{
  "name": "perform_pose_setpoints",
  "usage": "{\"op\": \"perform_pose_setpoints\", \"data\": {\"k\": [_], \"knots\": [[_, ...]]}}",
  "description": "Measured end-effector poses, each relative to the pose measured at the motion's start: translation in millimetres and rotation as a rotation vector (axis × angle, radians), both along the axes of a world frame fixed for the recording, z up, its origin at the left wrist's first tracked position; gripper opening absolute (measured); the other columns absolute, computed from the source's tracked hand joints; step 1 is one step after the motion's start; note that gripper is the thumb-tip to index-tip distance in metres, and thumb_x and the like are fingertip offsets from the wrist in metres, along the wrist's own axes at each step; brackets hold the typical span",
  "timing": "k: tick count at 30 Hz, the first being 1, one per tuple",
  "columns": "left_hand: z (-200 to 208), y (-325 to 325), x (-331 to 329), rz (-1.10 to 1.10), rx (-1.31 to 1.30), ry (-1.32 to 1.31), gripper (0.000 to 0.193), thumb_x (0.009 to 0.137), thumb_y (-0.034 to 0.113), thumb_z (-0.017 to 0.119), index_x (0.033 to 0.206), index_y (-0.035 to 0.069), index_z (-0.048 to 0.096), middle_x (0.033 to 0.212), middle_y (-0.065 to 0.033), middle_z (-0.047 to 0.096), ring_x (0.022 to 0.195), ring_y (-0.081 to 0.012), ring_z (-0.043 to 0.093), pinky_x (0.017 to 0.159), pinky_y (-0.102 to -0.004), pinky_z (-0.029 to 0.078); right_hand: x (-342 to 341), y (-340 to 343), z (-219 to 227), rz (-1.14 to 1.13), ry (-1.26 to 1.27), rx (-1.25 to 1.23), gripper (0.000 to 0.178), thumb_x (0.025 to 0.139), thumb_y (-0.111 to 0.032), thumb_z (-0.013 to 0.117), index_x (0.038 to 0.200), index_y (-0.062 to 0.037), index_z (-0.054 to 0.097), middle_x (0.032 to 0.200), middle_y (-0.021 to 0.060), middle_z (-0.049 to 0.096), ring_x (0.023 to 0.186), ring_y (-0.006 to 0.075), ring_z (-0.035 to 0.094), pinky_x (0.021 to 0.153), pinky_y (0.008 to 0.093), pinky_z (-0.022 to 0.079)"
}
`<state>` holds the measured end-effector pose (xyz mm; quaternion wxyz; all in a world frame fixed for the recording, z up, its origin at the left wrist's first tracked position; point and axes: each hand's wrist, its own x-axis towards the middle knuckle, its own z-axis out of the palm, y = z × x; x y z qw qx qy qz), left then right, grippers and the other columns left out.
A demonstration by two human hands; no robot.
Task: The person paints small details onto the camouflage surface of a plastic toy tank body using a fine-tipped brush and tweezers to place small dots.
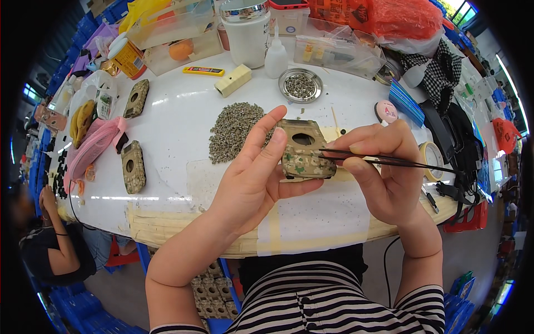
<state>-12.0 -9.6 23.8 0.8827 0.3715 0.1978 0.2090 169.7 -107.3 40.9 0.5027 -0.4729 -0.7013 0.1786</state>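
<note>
My left hand (250,175) grips a camouflage-painted toy tank hull (300,158) with a round hole in its top, held above the table. The fingers wrap its left side and underside. My right hand (389,172) pinches black tweezers (414,162), whose tips meet the right side of the hull. Whether a small part sits between the tips is too fine to make out. Left of the hull lies a heap of small grey-brown parts (233,131). Behind it, a round metal dish (318,92) holds more of them.
Two similar hulls lie at the left, one farther (136,99) and one nearer (133,170). A white squeeze bottle (276,60), a cream block (233,81) and clear plastic boxes (339,55) line the back. A tape roll (431,161) lies right. Another person's arm (53,214) rests far left.
</note>
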Motion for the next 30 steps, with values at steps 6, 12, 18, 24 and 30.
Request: {"op": "perform_pose_setpoints", "data": {"k": [6, 12, 18, 24, 30], "knots": [[-1, 1, 1, -0.002, -0.006, -0.008, 0.053, 0.102, 0.034, 0.039, 0.146, 0.016, 0.016, 0.131, -0.0125, 0.045, 0.114, -0.0254, 0.056, 0.092, -0.0453, 0.053, 2, -3, 0, -0.036, 0.075, 0.014, 0.019, 0.092, -0.005, 0.057, 0.104, 0.0001, 0.043, 0.097, 0.0201, 0.062, 0.089, 0.0226, 0.066, 0.079, 0.0312, 0.054], [-3, 1, -1, -0.004, -0.012, -0.018, 0.053, 0.102, 0.033, 0.039, 0.146, 0.015, 0.016, 0.133, -0.0127, 0.044, 0.115, -0.0276, 0.056, 0.092, -0.0462, 0.052, 5, -14, 3, -0.088, 0.326, 0.147, 0.018, 0.094, -0.009, 0.054, 0.107, 0.0018, 0.047, 0.093, 0.0161, 0.063, 0.085, 0.0189, 0.064, 0.078, 0.0290, 0.051], [-4, 2, 1, 0.014, 0.000, -0.014, 0.052, 0.102, 0.030, 0.038, 0.146, 0.016, 0.015, 0.133, -0.0128, 0.046, 0.113, -0.0269, 0.057, 0.090, -0.0453, 0.054, 11, -36, -5, -0.423, -0.092, 0.160, 0.009, 0.091, -0.005, 0.057, 0.098, 0.0008, 0.056, 0.084, 0.0109, 0.057, 0.076, 0.0185, 0.055, 0.068, 0.0294, 0.046], [-6, -2, 7, 0.127, 0.019, 0.043, 0.050, 0.101, 0.028, 0.035, 0.147, 0.017, 0.019, 0.131, -0.0160, 0.049, 0.106, -0.0374, 0.061, 0.078, -0.0370, 0.061, 18, -37, -18, -0.604, -0.505, 0.091, 0.022, 0.072, -0.001, 0.073, 0.093, -0.0035, 0.067, 0.078, 0.0101, 0.057, 0.072, 0.0248, 0.054, 0.064, 0.0315, 0.044], [-7, -2, 7, 0.135, 0.013, 0.059, 0.049, 0.101, 0.027, 0.035, 0.146, 0.016, 0.020, 0.131, -0.0163, 0.049, 0.106, -0.0382, 0.061, 0.078, -0.0369, 0.061, 15, -29, -25, -0.602, -0.497, 0.066, 0.024, 0.067, -0.004, 0.078, 0.089, -0.0045, 0.067, 0.078, 0.0096, 0.059, 0.077, 0.0263, 0.057, 0.065, 0.0333, 0.046]]}}
